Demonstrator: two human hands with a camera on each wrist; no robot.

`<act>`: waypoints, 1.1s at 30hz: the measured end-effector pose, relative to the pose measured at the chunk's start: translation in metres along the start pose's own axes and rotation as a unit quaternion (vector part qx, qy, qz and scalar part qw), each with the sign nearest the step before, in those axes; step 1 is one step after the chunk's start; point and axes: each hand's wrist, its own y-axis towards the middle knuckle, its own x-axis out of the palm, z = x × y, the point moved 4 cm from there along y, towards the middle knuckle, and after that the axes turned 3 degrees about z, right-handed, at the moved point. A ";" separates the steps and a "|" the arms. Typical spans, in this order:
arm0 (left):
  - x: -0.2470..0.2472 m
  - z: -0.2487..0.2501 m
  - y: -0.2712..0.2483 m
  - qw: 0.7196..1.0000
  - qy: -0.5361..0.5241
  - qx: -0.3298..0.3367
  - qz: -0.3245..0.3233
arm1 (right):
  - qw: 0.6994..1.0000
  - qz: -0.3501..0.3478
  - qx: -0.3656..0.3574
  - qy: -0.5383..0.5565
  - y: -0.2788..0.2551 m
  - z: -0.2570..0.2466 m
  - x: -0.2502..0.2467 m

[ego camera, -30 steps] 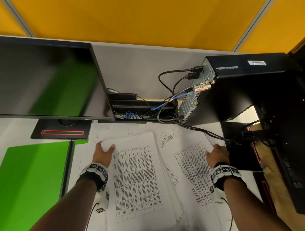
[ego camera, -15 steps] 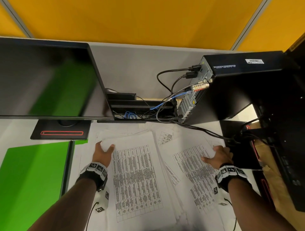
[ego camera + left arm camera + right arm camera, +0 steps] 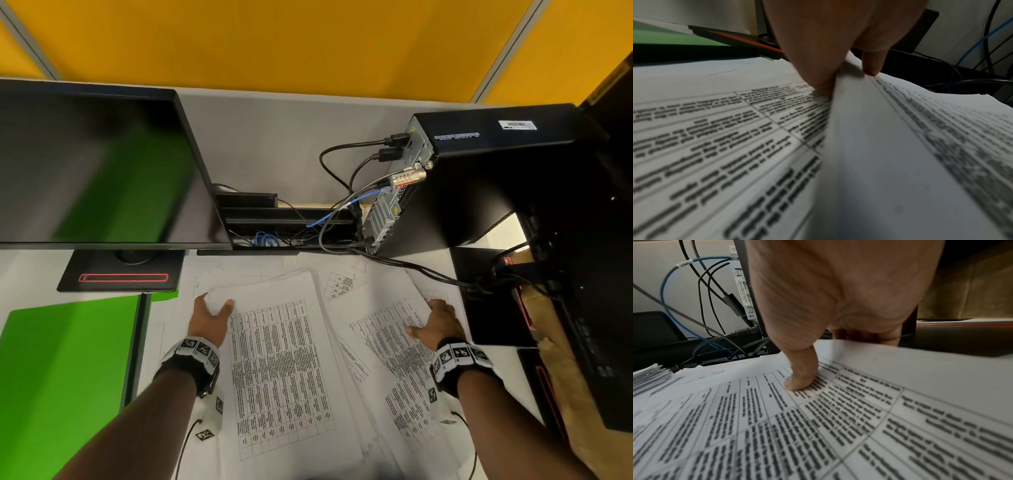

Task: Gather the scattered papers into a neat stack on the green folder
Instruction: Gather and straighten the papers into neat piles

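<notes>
Printed papers lie scattered over the desk. A thick central stack (image 3: pixel 281 370) overlaps looser right-hand sheets (image 3: pixel 387 346). My left hand (image 3: pixel 215 305) grips the stack's far left corner, thumb on top and fingers underneath, and the corner is lifted. In the left wrist view the left hand (image 3: pixel 851 71) pinches that raised edge (image 3: pixel 859 129). My right hand (image 3: pixel 424 318) is at the far right edge of the right-hand sheets. In the right wrist view the right hand (image 3: pixel 828 360) presses its thumb on the print (image 3: pixel 818 418), with fingers hidden behind the raised edge. The green folder (image 3: pixel 65 370) lies flat at the left, bare.
A dark monitor (image 3: pixel 96 171) on a black base (image 3: pixel 120 274) stands behind the folder. A black computer tower (image 3: pixel 479 178) with trailing cables (image 3: pixel 411 267) crowds the back right. A black slab (image 3: pixel 493 301) lies just right of my right hand.
My right hand slid right and slightly forward to the far edge of the right-hand sheets and spread its thumb. The left hand kept its hold on the stack's corner.
</notes>
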 end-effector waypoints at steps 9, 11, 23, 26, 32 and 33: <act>-0.001 -0.001 0.000 1.000 -0.003 0.002 0.000 | 0.996 0.070 0.037 -0.029 -0.003 0.017 0.000; -0.001 -0.001 0.001 1.000 -0.005 0.005 0.000 | 0.996 0.069 0.058 -0.016 -0.003 0.018 0.003; -0.001 -0.004 0.005 1.000 0.000 0.002 0.000 | 0.996 0.062 0.011 -0.058 -0.012 0.006 -0.006; 0.000 -0.004 0.004 1.000 -0.001 0.003 -0.001 | 0.995 0.069 0.051 -0.054 -0.012 0.017 -0.010; 0.000 -0.003 0.002 1.000 -0.006 0.005 0.000 | 0.994 0.052 0.097 -0.008 -0.017 0.008 0.001; 0.000 -0.003 0.002 1.000 -0.006 0.006 0.001 | 0.994 0.048 0.095 -0.014 -0.016 0.008 0.000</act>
